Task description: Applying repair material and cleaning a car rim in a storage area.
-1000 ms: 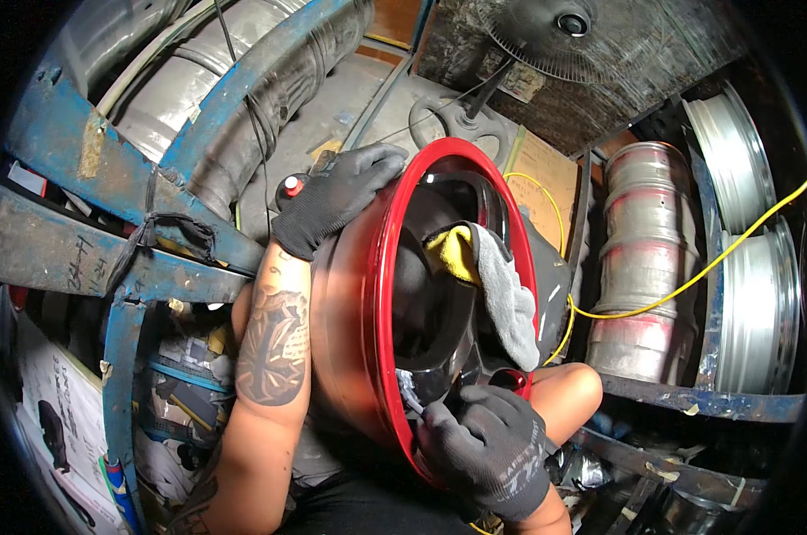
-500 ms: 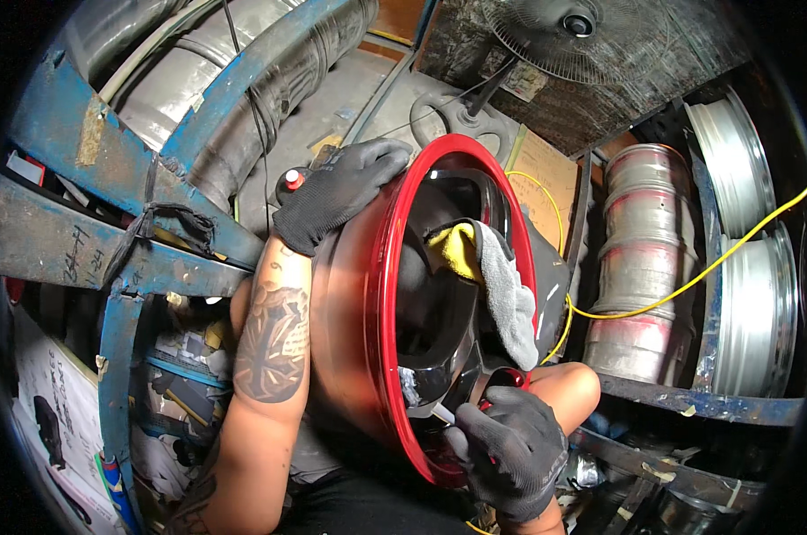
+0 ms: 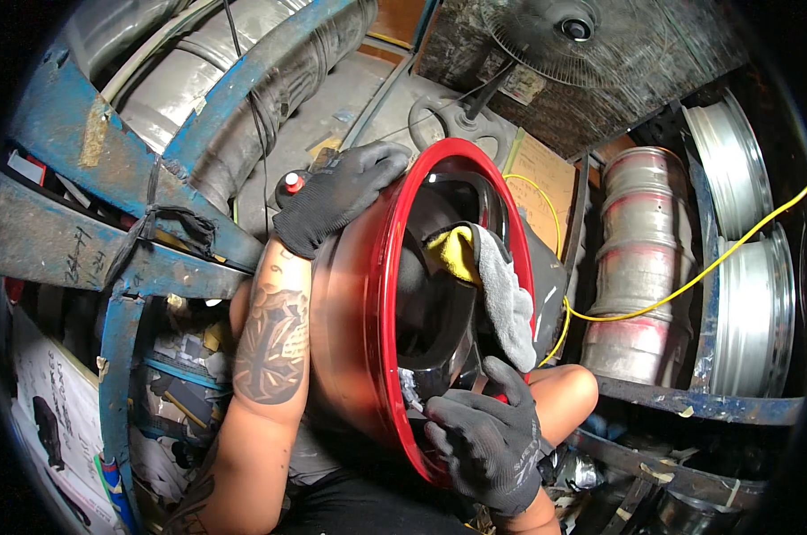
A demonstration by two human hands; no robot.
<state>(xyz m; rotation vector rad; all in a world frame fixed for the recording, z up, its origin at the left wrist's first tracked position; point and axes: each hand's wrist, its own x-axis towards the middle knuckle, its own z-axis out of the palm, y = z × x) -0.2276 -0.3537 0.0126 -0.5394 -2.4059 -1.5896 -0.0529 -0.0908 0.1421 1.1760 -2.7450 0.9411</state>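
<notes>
A car wheel rim (image 3: 345, 294), with a red lip and glossy black spokes, stands tilted in front of me. My left hand (image 3: 350, 192), in a dark grey knit glove, is curled over the top of its barrel and holds it. At the lower part of the face, my right hand (image 3: 488, 437), gloved too, is closed around a red-handled tool (image 3: 507, 390); its working end is hidden by the fingers. Beside these fingers a small whitish patch (image 3: 409, 389) shows on the black surface. A yellow-and-grey cloth (image 3: 501, 290) hangs over the spokes.
Blue metal racking (image 3: 180, 259) stands close on the left. Several unpainted rims (image 3: 639, 259) are stacked on the right, with silver rims (image 3: 755, 308) beyond. A yellow hose (image 3: 680, 292) crosses there. A fan (image 3: 577, 31) stands at the back, and a red-capped bottle (image 3: 291, 184) is behind my left hand.
My right hand has turned and shifted slightly left, closer to the whitish patch. The tool's pale tip, visible earlier, is now covered. My left hand and the cloth stay in place.
</notes>
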